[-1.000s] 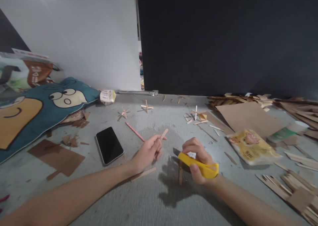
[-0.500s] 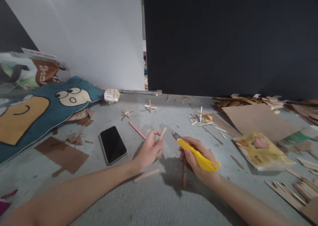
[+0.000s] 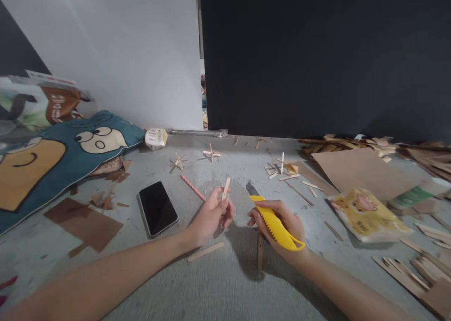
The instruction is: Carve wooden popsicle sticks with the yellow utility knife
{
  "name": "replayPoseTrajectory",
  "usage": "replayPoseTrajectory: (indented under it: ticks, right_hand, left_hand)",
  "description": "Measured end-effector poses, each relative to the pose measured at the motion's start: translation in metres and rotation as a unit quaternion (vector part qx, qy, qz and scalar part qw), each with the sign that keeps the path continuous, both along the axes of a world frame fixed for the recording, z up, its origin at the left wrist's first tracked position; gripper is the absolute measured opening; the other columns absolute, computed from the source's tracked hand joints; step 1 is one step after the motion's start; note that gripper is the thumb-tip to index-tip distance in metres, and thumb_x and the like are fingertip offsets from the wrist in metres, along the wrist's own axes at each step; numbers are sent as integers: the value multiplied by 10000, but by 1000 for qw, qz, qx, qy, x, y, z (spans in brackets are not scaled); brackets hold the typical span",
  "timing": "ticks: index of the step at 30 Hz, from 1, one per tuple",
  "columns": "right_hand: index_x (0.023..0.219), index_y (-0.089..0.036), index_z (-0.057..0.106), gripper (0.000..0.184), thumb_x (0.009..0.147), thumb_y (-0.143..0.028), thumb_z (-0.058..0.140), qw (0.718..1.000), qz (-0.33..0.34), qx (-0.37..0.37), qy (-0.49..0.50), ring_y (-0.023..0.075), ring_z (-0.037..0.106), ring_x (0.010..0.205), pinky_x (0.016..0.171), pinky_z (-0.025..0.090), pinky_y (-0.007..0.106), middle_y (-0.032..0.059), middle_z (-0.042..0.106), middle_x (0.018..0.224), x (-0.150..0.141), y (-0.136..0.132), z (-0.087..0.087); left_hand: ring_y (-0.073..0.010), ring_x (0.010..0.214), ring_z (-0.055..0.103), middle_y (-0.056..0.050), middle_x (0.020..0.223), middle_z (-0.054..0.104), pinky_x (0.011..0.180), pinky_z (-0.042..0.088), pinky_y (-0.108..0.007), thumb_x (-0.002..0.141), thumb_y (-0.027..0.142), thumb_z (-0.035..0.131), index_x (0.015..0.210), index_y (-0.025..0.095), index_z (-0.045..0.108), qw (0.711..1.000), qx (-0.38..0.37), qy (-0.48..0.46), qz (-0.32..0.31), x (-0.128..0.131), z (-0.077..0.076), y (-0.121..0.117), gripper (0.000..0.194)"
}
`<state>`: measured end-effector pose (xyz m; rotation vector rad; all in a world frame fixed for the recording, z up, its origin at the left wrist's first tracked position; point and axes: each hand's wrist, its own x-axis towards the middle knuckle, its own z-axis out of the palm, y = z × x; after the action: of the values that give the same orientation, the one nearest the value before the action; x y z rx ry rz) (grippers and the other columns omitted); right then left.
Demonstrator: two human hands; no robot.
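Observation:
My left hand [image 3: 213, 215] is closed on a short wooden craft stick [image 3: 226, 188], whose rounded end points up. My right hand [image 3: 282, 222] grips a yellow utility knife [image 3: 276, 228], its grey blade [image 3: 251, 188] pointing up and away from me. A gap separates the blade from the stick. Below my left hand a loose craft stick [image 3: 206, 252] lies on the grey table. Another, darker wooden strip [image 3: 260, 250] is beside my right hand, partly hidden by it. Just beyond my left hand lies a pink striped stick [image 3: 192, 187], its near end covered.
A black phone [image 3: 158, 209] and brown cardboard [image 3: 84, 223] lie left, near a blue cushion [image 3: 88, 144]. Small crossed-stick pieces [image 3: 211, 153] stand at the back. On the right are a yellow tissue pack [image 3: 368, 215], a cardboard sheet [image 3: 355, 168] and several craft sticks [image 3: 398, 274].
The stick in my left hand has turned more upright. My right hand has rotated the knife, so its blade points up more steeply and the toothed edge of its handle shows. My view has shifted slightly.

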<state>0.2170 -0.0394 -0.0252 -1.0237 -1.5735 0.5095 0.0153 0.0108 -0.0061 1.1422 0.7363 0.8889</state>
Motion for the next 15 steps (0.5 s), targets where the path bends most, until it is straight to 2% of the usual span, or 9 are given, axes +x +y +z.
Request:
replayPoseTrajectory:
  ticks: [4, 7, 10, 13, 15]
  right_hand:
    - [1121, -247, 722, 224, 1035, -418, 605, 997, -9, -42, -57, 149, 730, 499, 532, 594, 224, -9, 780, 672, 5, -4, 7]
    - [1161, -262, 767, 259, 1055, -368, 556, 995, -19, 24, -93, 128, 689, 464, 549, 586, 226, -16, 767, 665, 6, -6, 15]
    - [1178, -252, 778, 256, 1040, -292, 567, 992, -36, 86, -90, 133, 712, 535, 576, 586, 231, 11, 776, 732, 6, -7, 16]
    - [1293, -250, 735, 318, 1040, -221, 544, 991, -44, 98, -85, 112, 640, 449, 525, 553, 219, -33, 707, 612, 6, -7, 12]
    - [1295, -263, 726, 324, 1035, -198, 545, 991, -33, 98, -87, 101, 609, 407, 506, 536, 209, -60, 677, 563, 7, -8, 10]
  left_hand:
    - [-79, 439, 492, 58, 677, 626, 465, 315, -225, 903, 679, 658, 958, 229, 431, 1000, 0, 16, -14, 0, 0, 0, 507]
    - [-83, 439, 502, 49, 644, 603, 462, 315, -231, 922, 693, 614, 931, 208, 481, 999, -10, 33, -26, -1, 0, -1, 503]
    - [-84, 445, 505, 51, 657, 590, 464, 322, -237, 917, 673, 626, 1005, 184, 543, 999, -9, 44, -25, -1, 0, -2, 503]
    - [-95, 464, 517, 54, 674, 607, 473, 327, -236, 935, 611, 638, 1208, 184, 536, 998, 0, 52, -44, -2, 2, -4, 516]
    - [-96, 469, 509, 53, 669, 607, 477, 322, -234, 960, 577, 623, 1287, 184, 523, 996, 0, 61, -68, -3, 5, -6, 520]
